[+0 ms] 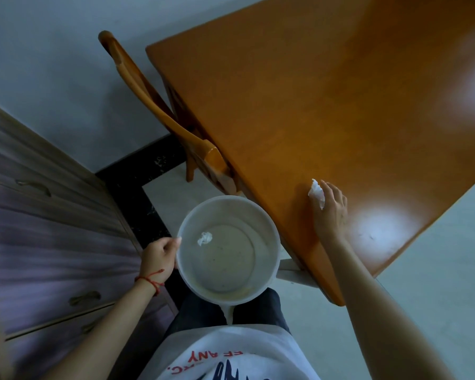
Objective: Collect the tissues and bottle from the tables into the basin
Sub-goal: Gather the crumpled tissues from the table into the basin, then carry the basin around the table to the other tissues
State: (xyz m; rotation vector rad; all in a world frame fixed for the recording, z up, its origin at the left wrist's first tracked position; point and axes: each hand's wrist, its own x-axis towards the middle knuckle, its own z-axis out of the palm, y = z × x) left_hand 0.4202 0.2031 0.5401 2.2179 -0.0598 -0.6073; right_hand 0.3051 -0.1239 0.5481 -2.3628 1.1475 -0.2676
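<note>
A round white basin (269, 218) hangs in front of my waist, held by its left rim in my left hand (159, 256). One crumpled white tissue (205, 238) lies on the basin's bottom. Over the near corner of the orange wooden table (327, 105), my right hand (331, 212) pinches a second crumpled tissue (317, 193) between its fingertips, just above the tabletop. No bottle is in view.
A wooden chair (154, 105) is pushed against the table's left side. A purple-grey chest of drawers (39, 215) stands to my left. Pale floor shows between them and to the right of the table.
</note>
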